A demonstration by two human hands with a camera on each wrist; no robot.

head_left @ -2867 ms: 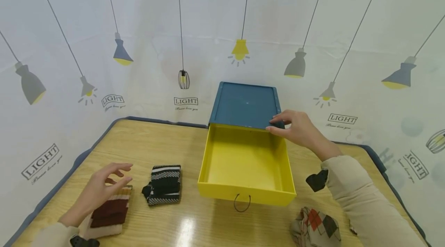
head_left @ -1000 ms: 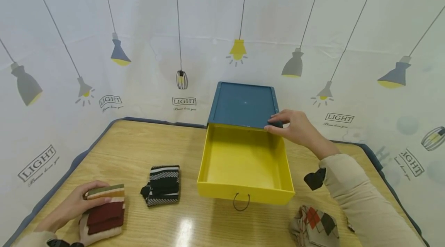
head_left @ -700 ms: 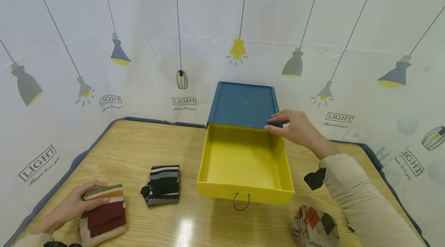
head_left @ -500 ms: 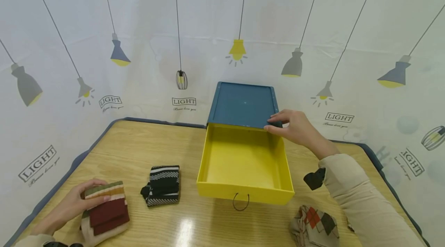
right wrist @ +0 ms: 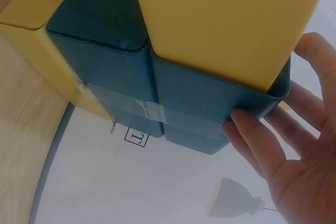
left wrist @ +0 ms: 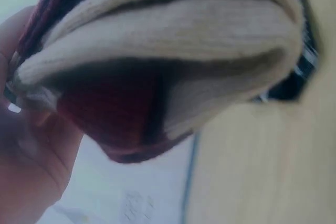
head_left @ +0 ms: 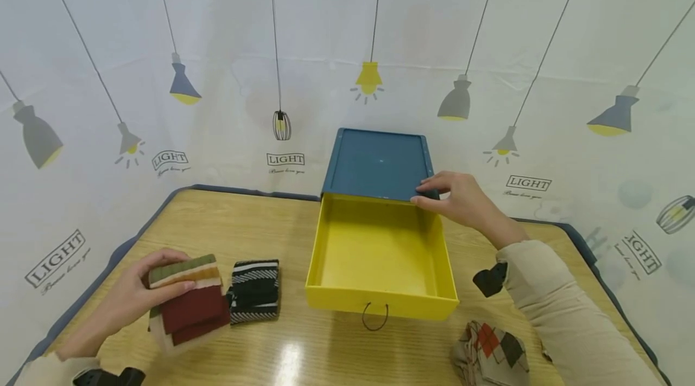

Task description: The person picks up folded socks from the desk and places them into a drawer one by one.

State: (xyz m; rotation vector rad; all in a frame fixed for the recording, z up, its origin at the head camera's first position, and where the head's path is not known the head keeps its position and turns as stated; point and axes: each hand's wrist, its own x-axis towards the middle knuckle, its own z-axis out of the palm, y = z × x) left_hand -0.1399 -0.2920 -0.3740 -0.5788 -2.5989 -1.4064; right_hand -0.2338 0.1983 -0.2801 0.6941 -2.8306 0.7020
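Note:
In the head view my left hand grips a folded pair of striped socks, olive, orange, cream and maroon, with the thumb across the top. Their cream ribbed fold fills much of the left wrist view. My right hand holds the front right corner of a blue drawer box, thumb on the front edge and fingers over the side. The yellow drawer is pulled out toward me, with nothing inside. Black-and-white folded socks lie right beside the striped pair, slightly overlapped by it in this view.
Beige argyle socks lie at the front right, near my right forearm. The right wrist view shows two taped blue casings, each with a yellow drawer. A wire loop handle hangs on the drawer front. A lamp-print curtain surrounds the table.
My left hand has come down onto the striped socks, gripped them, and moved them up and right toward the black-and-white pair. My right hand has stayed on the box corner.

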